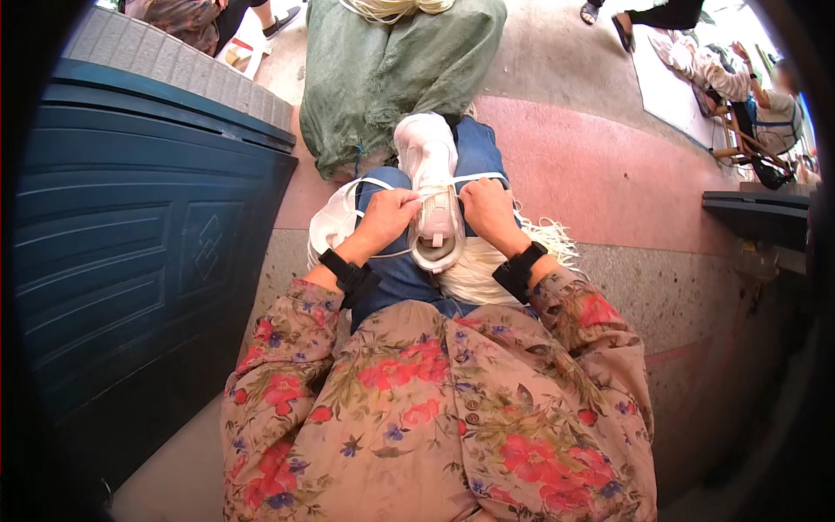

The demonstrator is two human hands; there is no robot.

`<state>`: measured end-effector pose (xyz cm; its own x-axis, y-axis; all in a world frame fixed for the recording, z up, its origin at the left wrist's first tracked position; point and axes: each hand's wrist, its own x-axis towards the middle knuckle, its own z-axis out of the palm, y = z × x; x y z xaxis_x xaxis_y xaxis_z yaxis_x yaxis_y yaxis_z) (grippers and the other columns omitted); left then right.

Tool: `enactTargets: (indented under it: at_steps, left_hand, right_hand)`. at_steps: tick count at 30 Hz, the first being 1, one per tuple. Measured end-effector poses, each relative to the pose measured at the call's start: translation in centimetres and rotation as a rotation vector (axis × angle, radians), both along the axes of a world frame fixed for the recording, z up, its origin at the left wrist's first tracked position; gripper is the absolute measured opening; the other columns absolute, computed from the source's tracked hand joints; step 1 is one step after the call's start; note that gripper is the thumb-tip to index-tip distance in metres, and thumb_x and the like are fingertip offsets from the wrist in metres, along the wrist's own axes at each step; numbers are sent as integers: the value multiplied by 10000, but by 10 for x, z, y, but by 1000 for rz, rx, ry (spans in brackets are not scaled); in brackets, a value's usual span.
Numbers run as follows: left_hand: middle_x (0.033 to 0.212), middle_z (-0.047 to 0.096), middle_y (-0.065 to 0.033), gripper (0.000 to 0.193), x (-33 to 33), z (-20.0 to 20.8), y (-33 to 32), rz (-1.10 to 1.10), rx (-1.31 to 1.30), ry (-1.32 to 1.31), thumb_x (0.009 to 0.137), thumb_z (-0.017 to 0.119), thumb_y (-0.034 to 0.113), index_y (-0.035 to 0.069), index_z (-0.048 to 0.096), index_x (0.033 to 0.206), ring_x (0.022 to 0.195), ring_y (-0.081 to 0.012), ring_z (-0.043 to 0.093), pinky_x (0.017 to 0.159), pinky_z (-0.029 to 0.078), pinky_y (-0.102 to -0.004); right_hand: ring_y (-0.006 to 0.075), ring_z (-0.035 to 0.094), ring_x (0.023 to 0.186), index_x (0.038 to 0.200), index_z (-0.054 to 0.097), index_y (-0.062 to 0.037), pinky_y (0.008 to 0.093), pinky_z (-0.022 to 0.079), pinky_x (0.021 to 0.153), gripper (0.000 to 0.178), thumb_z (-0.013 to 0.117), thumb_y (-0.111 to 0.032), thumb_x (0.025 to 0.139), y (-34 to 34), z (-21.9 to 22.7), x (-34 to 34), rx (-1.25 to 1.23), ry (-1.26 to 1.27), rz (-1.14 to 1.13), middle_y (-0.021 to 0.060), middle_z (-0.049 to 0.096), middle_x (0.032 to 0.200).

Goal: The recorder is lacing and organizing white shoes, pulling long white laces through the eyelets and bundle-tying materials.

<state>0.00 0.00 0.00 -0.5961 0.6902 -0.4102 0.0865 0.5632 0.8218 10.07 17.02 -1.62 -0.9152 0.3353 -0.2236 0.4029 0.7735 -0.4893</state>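
A white sneaker [426,152] lies across my jeans-covered thighs, its toe pointing away and its opening toward me. My left hand [390,219] is at the left of its tongue, fingers pinched on the white shoelace [481,177]. On the other side my right hand [489,209] is closed on the lace too, and the strand stretches across the shoe between them. A loop of lace hangs off to the left. Beside my left thigh rests a second white shoe [332,224], partly hidden by my arm. A bundle of loose cream laces [474,271] lies at my right thigh.
Bulky green woven sacks [391,78] stand just past my knees, with pale laces on top. A dark blue panelled door [130,235] is close on my left. Other people sit or stand at the far left and right. A dark ledge [755,209] juts in at right.
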Motion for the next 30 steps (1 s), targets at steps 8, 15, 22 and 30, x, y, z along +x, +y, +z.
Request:
enactTargets:
  at_steps: [8, 15, 22, 30]
  left_hand:
    - [709, 616, -133, 231, 5, 1, -8, 64, -109, 311, 797, 545, 219, 19, 626, 881, 664, -223, 607, 604, 446, -309]
    - [696, 600, -168, 219, 11, -12, -6, 146, -170, 498, 795, 522, 226, 34, 624, 822, 682, -316, 593, 596, 455, -372]
    - [657, 594, -164, 174, 10, -9, 3, 34, -233, 674, 782, 506, 191, 53, 611, 764, 635, -333, 586, 578, 462, -421]
    - [691, 595, -179, 185, 9, -9, 5, 73, -257, 636, 789, 500, 192, 42, 603, 751, 662, -346, 584, 591, 460, -432]
  right_hand:
    - [267, 519, 847, 800, 587, -31, 395, 385, 696, 130, 520, -86, 703, 1, 0, -7, 309, 149, 345, 114, 564, 822]
    - [250, 525, 847, 794, 583, -61, 376, 390, 692, 104, 543, -100, 707, -7, -3, -4, 253, 141, 267, 92, 565, 813]
    - [257, 527, 848, 747, 602, -72, 400, 406, 694, 153, 568, -221, 746, -4, -3, -1, 198, 151, 84, 81, 576, 800]
    - [259, 526, 815, 696, 614, -62, 407, 399, 674, 188, 552, -234, 743, -4, -6, -2, 209, 193, 78, 93, 574, 775]
